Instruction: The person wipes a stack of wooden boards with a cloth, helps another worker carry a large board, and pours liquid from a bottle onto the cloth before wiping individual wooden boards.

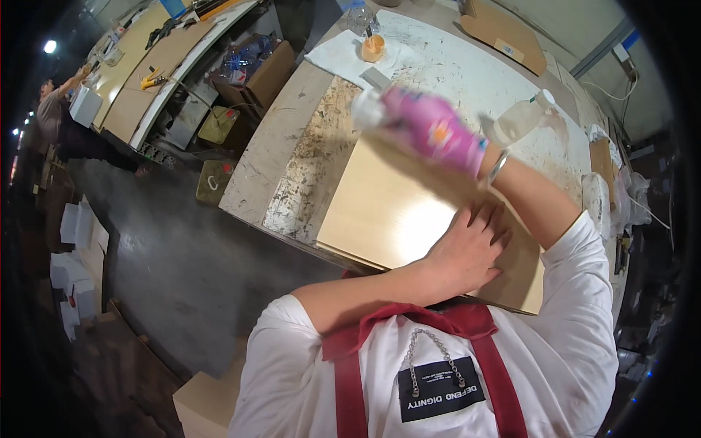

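A pale gold, glossy flat panel [358, 212] lies at the table's near edge, its surface reflecting bright light. My left hand [467, 248] rests on the panel's right part, fingers stretched and spread. Over the panel's far edge is my right hand [438, 135], in a pink patterned glove and blurred by motion. Its fingers are closed round a wadded white cloth [369, 109]. Just beyond the cloth lies a small grey flat piece [375, 79]. To the right of the glove, a translucent bottle [517, 120] with a white cap lies on its side.
The worktable [244, 186] is stained. At its far side are an orange cup [372, 49], a clear plastic bottle [359, 18] and a cardboard piece [504, 33]. Left, yellowish jugs [213, 182] and a cardboard box [270, 77] stand near another bench, where a person [62, 109] works.
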`<action>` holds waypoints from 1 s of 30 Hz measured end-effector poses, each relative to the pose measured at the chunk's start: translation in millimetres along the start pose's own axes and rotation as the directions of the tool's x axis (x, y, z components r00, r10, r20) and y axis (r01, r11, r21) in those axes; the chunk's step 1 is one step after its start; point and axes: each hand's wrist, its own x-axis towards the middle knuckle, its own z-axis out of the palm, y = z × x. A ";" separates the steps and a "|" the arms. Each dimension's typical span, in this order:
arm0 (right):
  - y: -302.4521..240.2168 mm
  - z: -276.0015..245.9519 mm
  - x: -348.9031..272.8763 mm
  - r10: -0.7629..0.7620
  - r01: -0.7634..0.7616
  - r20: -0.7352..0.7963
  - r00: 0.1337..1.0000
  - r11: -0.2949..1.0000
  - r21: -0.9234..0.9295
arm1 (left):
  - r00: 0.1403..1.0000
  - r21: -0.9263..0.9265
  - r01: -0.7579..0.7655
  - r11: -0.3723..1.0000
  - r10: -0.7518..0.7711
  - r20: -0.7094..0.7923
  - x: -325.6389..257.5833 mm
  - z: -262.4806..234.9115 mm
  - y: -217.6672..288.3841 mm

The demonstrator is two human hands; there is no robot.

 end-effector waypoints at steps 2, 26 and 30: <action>-4.0 15.9 2.6 -0.156 0.151 -0.150 0.976 0.988 -0.045 | 1.000 -0.039 0.007 0.999 -0.006 0.024 2.4 0.7 3.1; 16.0 -93.9 -62.3 0.491 -0.223 -0.106 0.865 0.565 0.795 | 0.905 -0.052 0.384 0.922 -0.386 -0.180 -34.5 -80.6 -139.1; -21.1 -53.7 -101.3 -0.158 0.171 -0.065 0.985 0.936 0.308 | 0.872 -0.312 0.479 0.821 -0.487 0.058 -37.1 -74.4 -166.8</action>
